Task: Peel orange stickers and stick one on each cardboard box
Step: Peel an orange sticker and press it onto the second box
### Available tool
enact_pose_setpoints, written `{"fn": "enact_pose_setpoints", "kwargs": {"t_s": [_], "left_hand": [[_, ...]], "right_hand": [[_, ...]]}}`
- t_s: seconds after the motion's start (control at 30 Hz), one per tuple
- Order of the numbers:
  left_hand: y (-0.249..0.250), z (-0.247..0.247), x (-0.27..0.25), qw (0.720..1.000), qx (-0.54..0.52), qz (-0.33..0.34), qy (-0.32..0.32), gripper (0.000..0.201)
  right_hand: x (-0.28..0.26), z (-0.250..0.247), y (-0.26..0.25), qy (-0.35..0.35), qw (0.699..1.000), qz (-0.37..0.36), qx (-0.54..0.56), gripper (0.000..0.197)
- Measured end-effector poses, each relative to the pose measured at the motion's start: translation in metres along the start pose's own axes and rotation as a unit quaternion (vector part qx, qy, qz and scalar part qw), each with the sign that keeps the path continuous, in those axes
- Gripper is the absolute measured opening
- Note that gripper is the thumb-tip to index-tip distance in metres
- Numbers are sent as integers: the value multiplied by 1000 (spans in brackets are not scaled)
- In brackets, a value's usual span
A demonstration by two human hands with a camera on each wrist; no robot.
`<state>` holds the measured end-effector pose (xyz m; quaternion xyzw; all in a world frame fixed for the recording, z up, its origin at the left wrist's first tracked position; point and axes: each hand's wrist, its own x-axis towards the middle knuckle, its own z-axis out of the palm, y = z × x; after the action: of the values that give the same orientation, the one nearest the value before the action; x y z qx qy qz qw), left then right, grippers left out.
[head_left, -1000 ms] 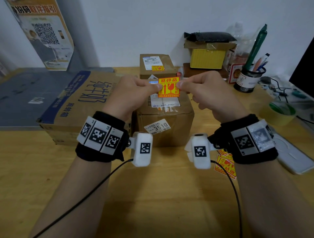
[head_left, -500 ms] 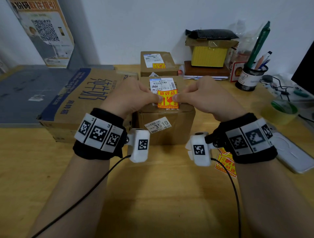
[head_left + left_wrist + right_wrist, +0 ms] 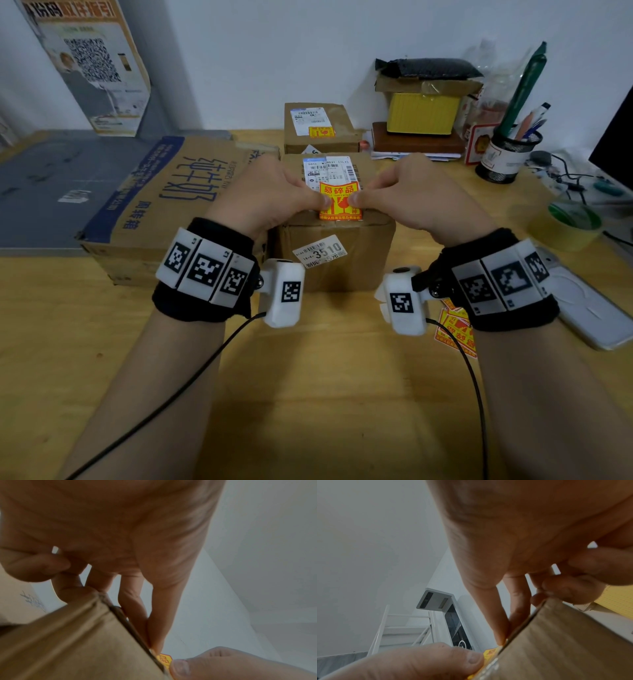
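Note:
An orange sticker [image 3: 340,200] lies on top of the middle cardboard box [image 3: 335,260], near its front edge and below a white shipping label. My left hand [image 3: 317,197] pinches the sticker's left edge, thumb on top. My right hand [image 3: 363,193] pinches the right edge the same way. The wrist views show the sticker [image 3: 164,658] [image 3: 489,652] at the box edge between both thumbs. A smaller box [image 3: 322,126] behind carries an orange sticker [image 3: 321,132]. A big flat box [image 3: 164,205] lies to the left. More orange stickers [image 3: 455,329] lie by my right wrist.
A pen holder [image 3: 507,161], a yellow box [image 3: 421,113] on a brown book and a roll of tape [image 3: 572,219] crowd the right side. A white flat device [image 3: 589,308] lies beside my right wrist. A grey mat [image 3: 51,188] covers the far left.
Both hands have brought the sticker down from the air in front of the box onto the box top. It now lies flat there under the thumbs.

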<state>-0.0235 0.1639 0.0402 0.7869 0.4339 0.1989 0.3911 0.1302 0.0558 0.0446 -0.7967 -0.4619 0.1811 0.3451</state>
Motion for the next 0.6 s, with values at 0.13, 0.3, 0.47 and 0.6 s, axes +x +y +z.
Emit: {"fn": "enact_pose_setpoints", "kwargs": {"t_s": [0.13, 0.3, 0.47, 0.6], "left_hand": [[-1, 0, 1, 1000, 11, 2, 4, 15], [0, 0, 1, 1000, 6, 3, 3, 17], [-1, 0, 1, 1000, 17, 1, 10, 19], [-1, 0, 0, 1000, 17, -3, 6, 17]], "right_hand": [[0, 1, 0, 0, 1000, -2, -8, 22], [0, 2, 0, -1, 1000, -2, -9, 25], [0, 4, 0, 8, 1000, -1, -19, 30], [-1, 2, -1, 5, 999, 5, -33, 30]]}}
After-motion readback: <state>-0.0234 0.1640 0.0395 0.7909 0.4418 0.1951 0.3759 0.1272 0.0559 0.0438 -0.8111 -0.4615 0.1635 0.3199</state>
